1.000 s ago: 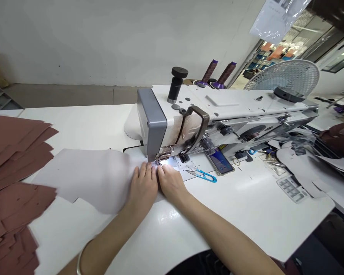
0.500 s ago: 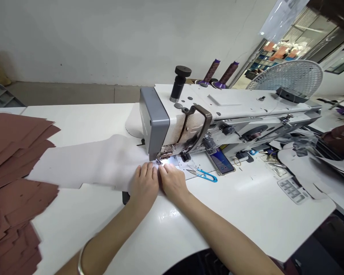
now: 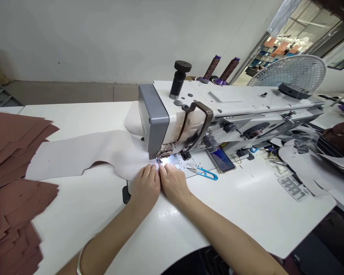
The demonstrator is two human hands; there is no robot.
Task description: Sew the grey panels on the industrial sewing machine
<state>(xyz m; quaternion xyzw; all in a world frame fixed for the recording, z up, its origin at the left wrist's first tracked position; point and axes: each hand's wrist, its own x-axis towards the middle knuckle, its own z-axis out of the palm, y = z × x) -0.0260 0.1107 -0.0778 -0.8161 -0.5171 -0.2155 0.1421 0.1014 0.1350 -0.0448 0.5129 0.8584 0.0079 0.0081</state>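
A long pale piece of material [image 3: 103, 151] lies across the white table, its right end under the head of a sewing machine [image 3: 157, 118]. My left hand [image 3: 146, 185] presses on its right end just in front of the needle area, fingers together. Right beside it, touching, my right hand [image 3: 173, 181] has its fingers curled at the material's edge. The needle's lit area shows just beyond my fingertips. What lies beneath my fingers is mostly hidden.
Stacked brown pieces [image 3: 14, 152] lie at the left. Blue thread snips [image 3: 206, 173] and a phone [image 3: 222, 160] rest right of my hands. Thread cones [image 3: 212, 68] and a fan [image 3: 292, 74] stand behind the machine. Pale scraps [image 3: 298, 164] lie further right.
The pale material has turned and shifted at the needle, and its curved front edge now shows left of my left hand. Both hands stay close together near the needle.
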